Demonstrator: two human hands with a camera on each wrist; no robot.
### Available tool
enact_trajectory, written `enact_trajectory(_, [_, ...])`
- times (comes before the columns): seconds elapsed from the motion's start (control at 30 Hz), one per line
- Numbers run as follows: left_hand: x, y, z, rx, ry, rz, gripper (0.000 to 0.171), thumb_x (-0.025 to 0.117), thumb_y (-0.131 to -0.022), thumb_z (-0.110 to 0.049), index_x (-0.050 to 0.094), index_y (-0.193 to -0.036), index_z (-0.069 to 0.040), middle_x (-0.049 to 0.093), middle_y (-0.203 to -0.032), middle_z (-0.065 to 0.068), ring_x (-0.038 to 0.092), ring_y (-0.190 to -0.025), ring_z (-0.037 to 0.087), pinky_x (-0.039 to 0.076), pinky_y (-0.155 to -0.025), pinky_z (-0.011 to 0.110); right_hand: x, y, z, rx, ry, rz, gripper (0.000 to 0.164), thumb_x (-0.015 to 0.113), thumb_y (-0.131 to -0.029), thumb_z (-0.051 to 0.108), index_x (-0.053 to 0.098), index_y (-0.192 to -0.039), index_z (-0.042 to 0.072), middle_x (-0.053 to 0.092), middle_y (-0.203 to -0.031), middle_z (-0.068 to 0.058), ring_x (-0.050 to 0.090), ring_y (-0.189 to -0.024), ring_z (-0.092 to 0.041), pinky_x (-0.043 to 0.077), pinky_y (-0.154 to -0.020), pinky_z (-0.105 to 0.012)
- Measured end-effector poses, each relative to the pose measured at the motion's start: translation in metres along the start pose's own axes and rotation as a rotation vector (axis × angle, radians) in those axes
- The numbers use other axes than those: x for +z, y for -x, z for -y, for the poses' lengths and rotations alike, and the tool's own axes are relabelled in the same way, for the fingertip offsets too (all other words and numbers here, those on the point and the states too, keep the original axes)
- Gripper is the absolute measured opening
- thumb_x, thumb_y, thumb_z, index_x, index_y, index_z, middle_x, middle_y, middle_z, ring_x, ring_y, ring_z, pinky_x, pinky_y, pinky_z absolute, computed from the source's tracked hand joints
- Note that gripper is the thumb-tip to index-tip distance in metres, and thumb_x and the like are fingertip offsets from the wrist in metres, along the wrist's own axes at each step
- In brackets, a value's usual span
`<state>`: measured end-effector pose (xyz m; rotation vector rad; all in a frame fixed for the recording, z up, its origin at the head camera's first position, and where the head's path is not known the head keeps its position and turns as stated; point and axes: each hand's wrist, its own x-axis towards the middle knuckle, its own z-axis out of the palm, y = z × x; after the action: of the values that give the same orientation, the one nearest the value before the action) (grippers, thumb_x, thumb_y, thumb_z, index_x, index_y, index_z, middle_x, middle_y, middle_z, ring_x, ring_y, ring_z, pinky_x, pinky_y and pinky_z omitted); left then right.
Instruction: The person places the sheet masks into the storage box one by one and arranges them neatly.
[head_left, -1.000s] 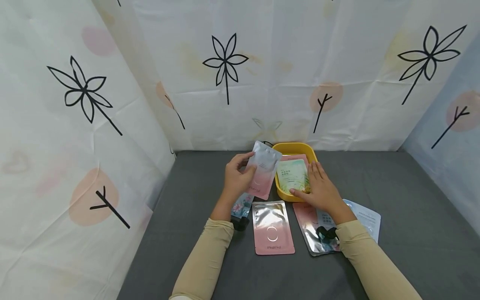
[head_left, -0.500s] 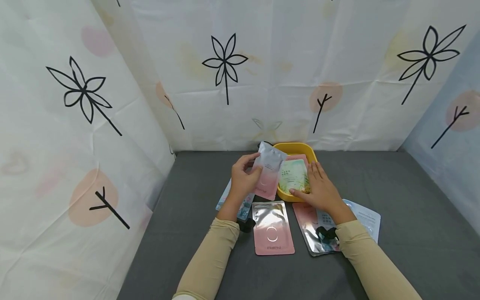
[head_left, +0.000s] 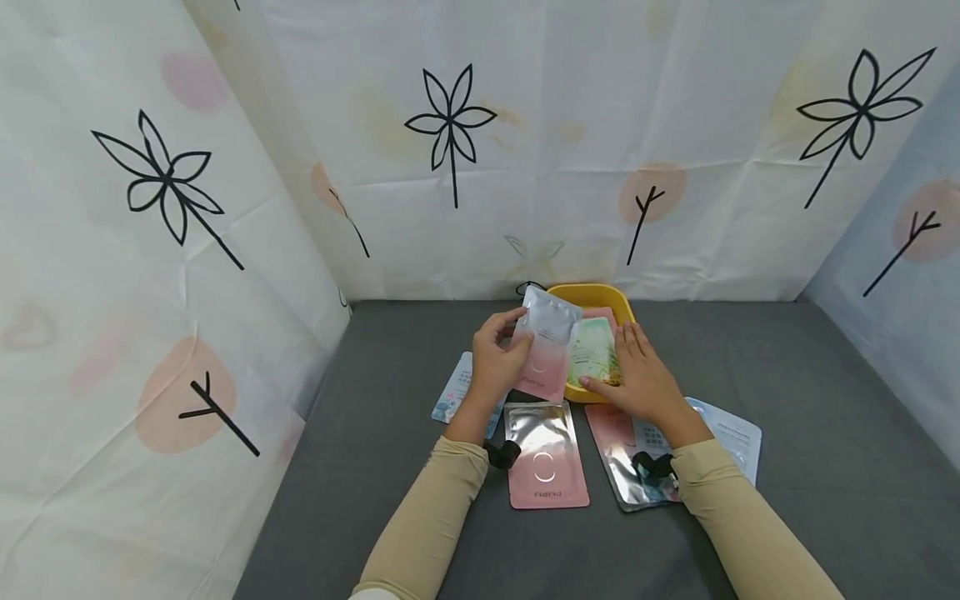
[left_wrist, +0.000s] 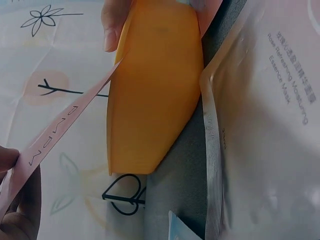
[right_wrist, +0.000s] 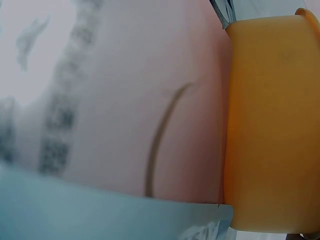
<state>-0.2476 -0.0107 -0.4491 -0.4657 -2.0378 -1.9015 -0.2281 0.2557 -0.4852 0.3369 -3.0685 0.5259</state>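
Note:
My left hand (head_left: 497,360) pinches a pink-and-silver sheet mask packet (head_left: 547,346) by its left edge, thumb in front. Tilted, the packet overlaps the left side of a yellow plastic basket (head_left: 588,291). In the left wrist view this packet (left_wrist: 55,132) appears nearly edge-on, crossing the basket's wall (left_wrist: 155,95). Inside the basket lie a green-and-white mask packet (head_left: 591,348) and a pink one behind it. My right hand (head_left: 643,375) rests at the basket's right side with fingers straight, its thumb reaching over the green packet. Packets fill much of the right wrist view, beside the basket wall (right_wrist: 272,125).
A pink-and-silver packet (head_left: 546,458) lies flat in front of the basket. Light blue packets (head_left: 454,390) lie partly under my left forearm. Near my right wrist, a pink-silver packet (head_left: 611,450) overlaps others, including a pale blue one (head_left: 731,433). Patterned cloth hangs behind the grey table.
My left hand has moved to the right with the mask packet, which now covers more of the basket's left side. More of the light blue packets shows behind it. The right hand has stayed put.

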Motion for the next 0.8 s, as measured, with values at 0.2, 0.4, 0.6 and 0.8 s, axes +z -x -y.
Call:
enact_trajectory(0.2, [0.003,0.001,0.003,-0.014,0.016,-0.022,0.039,0.071,-0.094,0.005,0.073,-0.131,-0.003,0.068,-0.129,0.019,0.069,-0.103,0.032,0.060,-0.083,0.027,0.000,0.000,0.000,0.002,-0.004,0.001,0.124,0.053,-0.095,0.080,0.006,-0.166,-0.010,0.002,-0.176,-0.028,-0.002,-0.166,-0.044,0.013,-0.131,-0.062])
enact_trajectory(0.4, [0.008,0.000,0.006,-0.017,0.012,-0.047,0.040,0.070,-0.093,0.007,0.072,-0.132,-0.002,0.067,-0.129,0.022,0.069,-0.104,0.035,0.058,-0.084,0.026,0.001,-0.001,-0.002,-0.002,0.004,-0.007,0.124,0.054,-0.095,0.080,0.007,-0.166,-0.011,0.003,-0.176,-0.029,-0.001,-0.166,-0.044,0.014,-0.132,-0.062])
enact_trajectory(0.6, [0.013,-0.001,0.007,-0.004,0.030,-0.081,0.041,0.069,-0.092,0.010,0.072,-0.132,0.001,0.067,-0.121,0.023,0.070,-0.101,0.037,0.058,-0.077,0.020,0.000,-0.001,-0.002,-0.003,0.000,-0.014,0.124,0.055,-0.094,0.079,0.007,-0.166,-0.010,0.004,-0.176,-0.029,-0.001,-0.166,-0.043,0.015,-0.131,-0.062])
enact_trajectory(0.8, [0.017,0.000,0.010,-0.012,0.041,-0.121,0.041,0.070,-0.091,0.011,0.072,-0.131,0.002,0.066,-0.117,0.023,0.070,-0.100,0.037,0.057,-0.075,0.018,0.000,-0.001,0.000,-0.007,-0.002,-0.013,0.124,0.054,-0.094,0.079,0.007,-0.166,-0.010,0.004,-0.176,-0.029,-0.001,-0.166,-0.044,0.015,-0.131,-0.062])
